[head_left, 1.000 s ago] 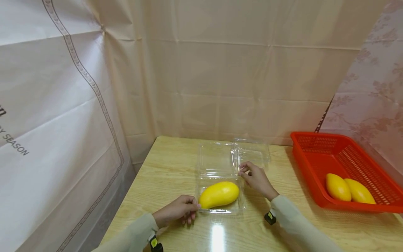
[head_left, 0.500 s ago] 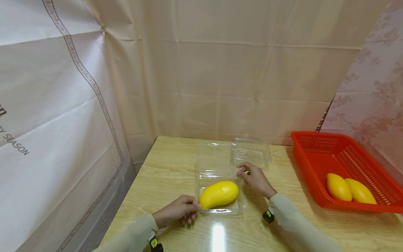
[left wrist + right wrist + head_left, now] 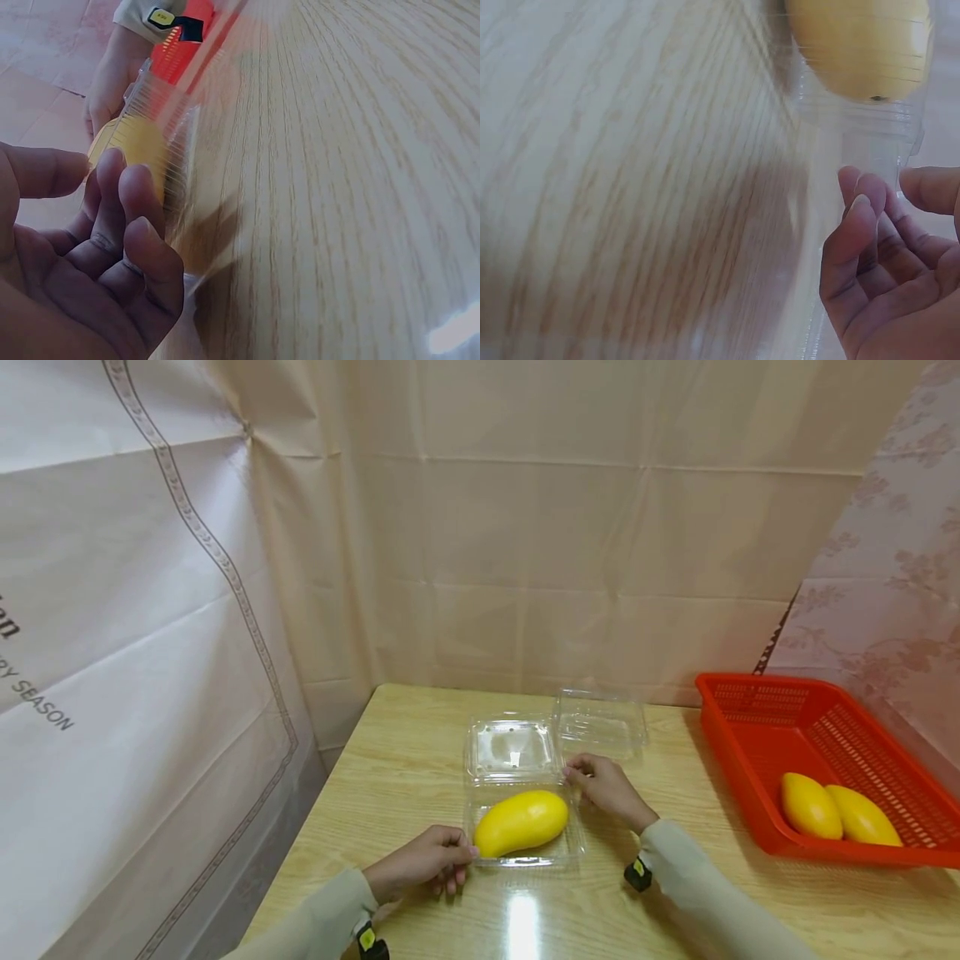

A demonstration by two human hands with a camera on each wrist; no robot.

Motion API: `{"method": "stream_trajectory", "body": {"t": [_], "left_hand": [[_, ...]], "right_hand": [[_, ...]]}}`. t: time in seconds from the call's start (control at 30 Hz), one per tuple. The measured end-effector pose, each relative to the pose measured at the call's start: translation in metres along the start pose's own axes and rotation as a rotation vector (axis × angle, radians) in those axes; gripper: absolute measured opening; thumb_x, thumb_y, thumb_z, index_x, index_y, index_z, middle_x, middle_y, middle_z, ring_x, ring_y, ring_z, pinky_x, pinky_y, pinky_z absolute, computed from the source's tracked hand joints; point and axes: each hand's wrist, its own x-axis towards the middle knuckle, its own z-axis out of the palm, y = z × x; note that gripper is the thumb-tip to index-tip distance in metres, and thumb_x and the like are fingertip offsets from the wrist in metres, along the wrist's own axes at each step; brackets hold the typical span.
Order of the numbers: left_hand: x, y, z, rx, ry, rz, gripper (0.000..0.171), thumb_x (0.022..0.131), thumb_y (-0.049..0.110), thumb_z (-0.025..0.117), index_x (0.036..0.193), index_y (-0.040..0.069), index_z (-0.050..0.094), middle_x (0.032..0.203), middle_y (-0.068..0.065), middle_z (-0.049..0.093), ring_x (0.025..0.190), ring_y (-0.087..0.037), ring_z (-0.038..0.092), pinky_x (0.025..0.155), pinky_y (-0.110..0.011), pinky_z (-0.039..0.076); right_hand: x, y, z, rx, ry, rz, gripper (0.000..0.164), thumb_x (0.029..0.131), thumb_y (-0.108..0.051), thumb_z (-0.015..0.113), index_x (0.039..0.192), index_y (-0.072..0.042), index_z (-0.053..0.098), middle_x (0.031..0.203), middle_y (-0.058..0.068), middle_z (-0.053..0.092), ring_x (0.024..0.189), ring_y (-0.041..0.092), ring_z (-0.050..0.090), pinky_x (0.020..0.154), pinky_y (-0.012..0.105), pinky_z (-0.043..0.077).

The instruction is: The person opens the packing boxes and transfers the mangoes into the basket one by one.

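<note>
A clear plastic clamshell container (image 3: 525, 863) lies opened out on the table with a yellow mango (image 3: 522, 823) in its base. Its lid (image 3: 513, 750) extends away from me on the far side. At the base's front left corner, my left hand (image 3: 427, 858) pinches the rim between thumb and fingers. My right hand (image 3: 609, 787) has its thumb and fingertips at the lid's right edge, close to the hinge. In the right wrist view, the thumb and curled fingers (image 3: 860, 217) stand on either side of clear plastic, below the mango (image 3: 862, 45).
Another clear container (image 3: 600, 724) lies behind my right hand, next to the lid. To the right stands a red plastic basket (image 3: 731, 760) holding two mangoes (image 3: 810, 807). Cloth sheets (image 3: 525, 568) hang behind the wooden table (image 3: 405, 735) and along its sides.
The lid's far edge has shifted slightly toward me and its surface now catches a bright reflection. My right hand has moved slightly left; my left hand has stayed at the corner.
</note>
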Motion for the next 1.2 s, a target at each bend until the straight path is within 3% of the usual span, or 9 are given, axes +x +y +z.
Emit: {"method": "stream_trajectory", "body": {"t": [0.2, 0.43, 0.87, 1.2], "left_hand": [[0.0, 0.001, -0.001, -0.005, -0.002, -0.01, 0.027, 0.103, 0.026, 0.063, 0.087, 0.005, 0.058, 0.074, -0.004, 0.063, 0.057, -0.013, 0.055, 0.048, -0.023, 0.042], [0.0, 0.002, -0.001, 0.004, -0.005, -0.005, 0.026, 0.103, 0.024, 0.062, 0.087, 0.004, 0.058, 0.074, -0.004, 0.063, 0.059, -0.013, 0.056, 0.05, -0.024, 0.042], [-0.001, 0.002, -0.003, 0.022, 0.002, -0.003, 0.026, 0.104, 0.024, 0.062, 0.088, 0.004, 0.059, 0.074, -0.004, 0.063, 0.059, -0.013, 0.056, 0.05, -0.023, 0.042], [0.0, 0.003, -0.003, 0.029, 0.009, -0.028, 0.025, 0.104, 0.026, 0.062, 0.089, 0.005, 0.06, 0.075, -0.005, 0.063, 0.06, -0.015, 0.056, 0.051, -0.024, 0.043]], "right_hand": [[-0.002, -0.001, 0.0, 0.109, -0.029, 0.085, 0.018, 0.106, -0.014, 0.058, 0.109, 0.001, 0.068, 0.089, 0.009, 0.064, 0.056, 0.017, 0.052, 0.048, 0.026, 0.041], [-0.006, -0.001, -0.001, 0.144, -0.025, 0.146, 0.023, 0.104, -0.018, 0.059, 0.104, 0.004, 0.069, 0.088, 0.011, 0.066, 0.056, 0.016, 0.052, 0.051, 0.025, 0.043], [-0.01, -0.005, -0.003, 0.197, -0.077, 0.112, 0.028, 0.106, -0.018, 0.056, 0.112, 0.008, 0.063, 0.095, 0.013, 0.068, 0.061, 0.018, 0.055, 0.056, 0.029, 0.047], [-0.008, -0.002, -0.005, 0.168, -0.107, 0.156, 0.03, 0.106, -0.024, 0.056, 0.109, 0.004, 0.067, 0.086, 0.008, 0.065, 0.063, 0.017, 0.056, 0.058, 0.03, 0.049]]}}
